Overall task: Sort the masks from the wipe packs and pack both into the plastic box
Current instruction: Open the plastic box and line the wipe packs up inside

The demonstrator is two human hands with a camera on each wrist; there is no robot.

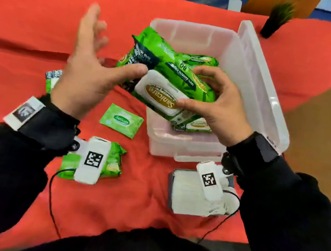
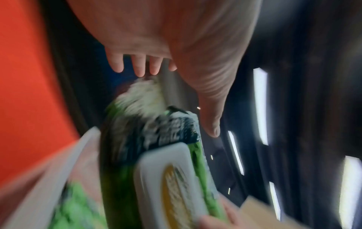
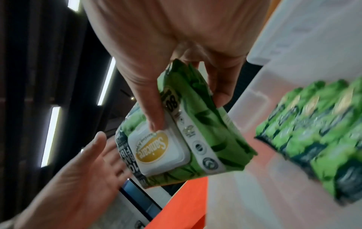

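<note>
My right hand (image 1: 212, 109) pinches the big wipe pack (image 1: 166, 86) at its near end, thumb on the white flip lid and fingers curled over the green wrapper, so the pack hangs tilted over the plastic box (image 1: 181, 145) and can slide in lid-up. My left hand (image 1: 91, 70) is spread wide with straight fingers, holding nothing; only its thumb lies against the pack's far end, which I judge is steadying it during the drop. Beyond my right fingers more green packs (image 1: 198, 60) already lie in the box, so this one has to fit beside them. The hinged box lid (image 1: 260, 84) stands open to the right of my right hand, clear of the opening. Below my left wrist a small sachet (image 1: 121, 120) and another pack (image 1: 113, 160) wait on the red-covered table (image 1: 24, 27). The stack of masks (image 1: 186, 193) sits under my right wrist, apart from the wipes and not yet packed.
</note>
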